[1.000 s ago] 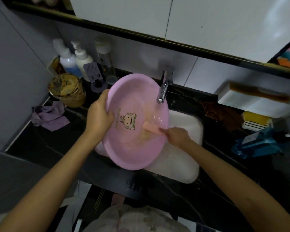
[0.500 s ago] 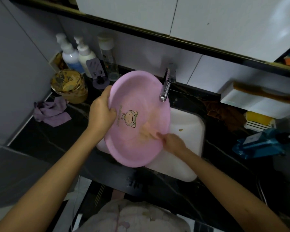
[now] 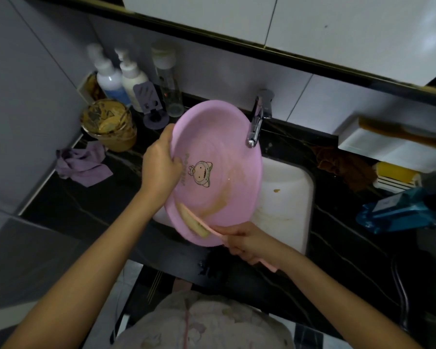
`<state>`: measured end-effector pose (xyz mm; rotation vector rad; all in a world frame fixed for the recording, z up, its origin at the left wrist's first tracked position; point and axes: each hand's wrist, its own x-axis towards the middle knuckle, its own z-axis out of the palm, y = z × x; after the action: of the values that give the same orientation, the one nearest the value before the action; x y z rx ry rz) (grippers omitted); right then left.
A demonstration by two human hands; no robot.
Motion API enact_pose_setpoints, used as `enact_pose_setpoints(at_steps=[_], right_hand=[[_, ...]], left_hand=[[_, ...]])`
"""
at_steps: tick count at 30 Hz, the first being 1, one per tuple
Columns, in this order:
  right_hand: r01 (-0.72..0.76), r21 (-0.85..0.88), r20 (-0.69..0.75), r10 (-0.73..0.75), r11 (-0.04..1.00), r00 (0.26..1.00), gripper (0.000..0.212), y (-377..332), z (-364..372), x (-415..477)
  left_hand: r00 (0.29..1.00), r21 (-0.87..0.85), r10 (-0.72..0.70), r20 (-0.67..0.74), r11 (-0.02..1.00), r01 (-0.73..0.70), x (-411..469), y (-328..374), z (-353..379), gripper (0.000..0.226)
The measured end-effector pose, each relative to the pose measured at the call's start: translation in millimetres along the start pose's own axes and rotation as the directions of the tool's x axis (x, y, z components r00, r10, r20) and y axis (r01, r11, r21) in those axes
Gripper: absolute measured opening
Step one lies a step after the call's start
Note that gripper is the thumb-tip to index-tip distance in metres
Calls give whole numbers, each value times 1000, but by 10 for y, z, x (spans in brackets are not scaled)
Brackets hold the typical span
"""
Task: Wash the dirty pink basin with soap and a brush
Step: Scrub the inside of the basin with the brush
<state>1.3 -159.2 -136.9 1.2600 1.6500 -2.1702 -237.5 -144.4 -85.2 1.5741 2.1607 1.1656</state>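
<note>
1. The pink basin (image 3: 219, 137) is held tilted over the white sink (image 3: 295, 187), probably so that dirty water drains away.
2. The left hand (image 3: 161, 165) has its grip curled round the rim at 9 o'clock, bracing the basin against scrubbing.
3. The right hand (image 3: 247, 241) has its grip wrapped round the handle of the brush (image 3: 193, 221). The bristles press the inner wall near 6 o'clock, beside a brown smear (image 3: 222, 200).

We record a black veined countertop (image 3: 86, 212) with a white sink (image 3: 287, 202) set into it and a chrome tap (image 3: 258, 119) at the sink's back edge. At the rear left stand a blue-labelled pump bottle (image 3: 111, 84), a white pump bottle (image 3: 132, 79), a clear bottle (image 3: 168, 84) and a purple holder (image 3: 151, 107). Nearer sit a smeared yellow tub (image 3: 108, 127) and a crumpled purple cloth (image 3: 82, 167). Right of the sink lie a brown cloth (image 3: 342, 167) and a blue container (image 3: 398, 212).
</note>
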Motion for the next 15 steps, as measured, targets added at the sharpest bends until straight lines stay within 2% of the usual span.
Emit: enact_pose_setpoints(at_steps=[2,4,6,8,9,10,12,13,14,15], right_hand=[[-24,-245,-98,0,969,995,33,213,-196,-69],[-119,-509,-274,-30,852,961,39,420,-507,-34],[-279,-635,-481,-86,720,872,43,511,-804,42],[-352,-656,-590,-163,668,791,45,525,-1003,106],[-330,-652,-577,-166,683,800,46,525,-1019,136],[-276,-655,-521,-155,704,839,46,533,-971,163],[-156,-659,-328,-95,736,940,46,582,-718,130],[-116,-670,-252,-78,733,964,46,621,-638,98],[-122,-687,-260,-86,716,962,46,625,-654,101],[-174,-706,-341,-113,687,933,46,600,-754,136]], left_hand=[[1000,-2,-19,0,1000,19,7,-16,-2,58],[1000,-7,-20,9,1000,20,8,-21,17,59],[1000,-3,-14,11,1000,14,14,-19,25,59],[1000,-6,-16,5,1000,16,20,-27,24,59],[1000,-10,-18,2,1000,18,18,-28,26,59],[1000,-10,-19,2,1000,19,24,-26,23,59],[1000,-7,-18,-1,1000,18,30,-13,25,59],[1000,-7,-12,-2,1000,12,30,-8,29,59],[1000,-7,-6,2,1000,6,28,-15,31,58],[1000,-8,0,6,1000,0,29,-22,28,58]])
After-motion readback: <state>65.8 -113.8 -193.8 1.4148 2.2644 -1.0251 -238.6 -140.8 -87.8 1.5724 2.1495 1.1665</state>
